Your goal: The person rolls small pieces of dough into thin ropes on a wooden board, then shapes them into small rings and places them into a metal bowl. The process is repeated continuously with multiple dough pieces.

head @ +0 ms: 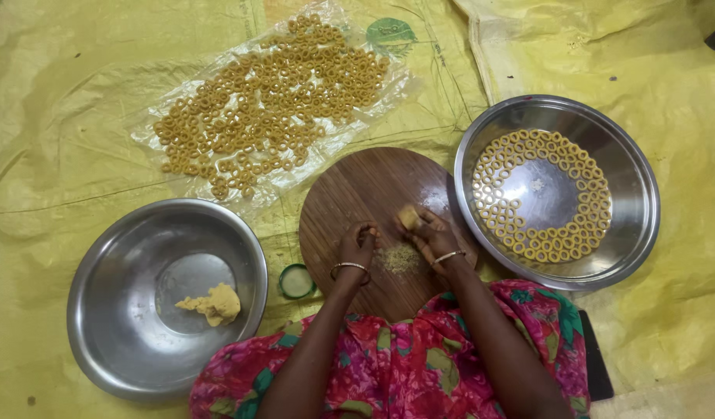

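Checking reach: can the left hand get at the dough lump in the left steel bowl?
Probably yes. The left hand is over the wooden board; the bowl lies open beside it, and nothing covers the dough lump.

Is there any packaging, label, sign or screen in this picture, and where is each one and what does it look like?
Clear plastic sheet: upper left, crumpled, a flattened transparent wrapper under the loose dough rings.
Round green printed mark: at the sheet's top right corner, green on pale ground.
Yellow ground sheet: a woven sack-like cover across the floor, with faint dark printed lines near the top middle.
No signs or screens show.
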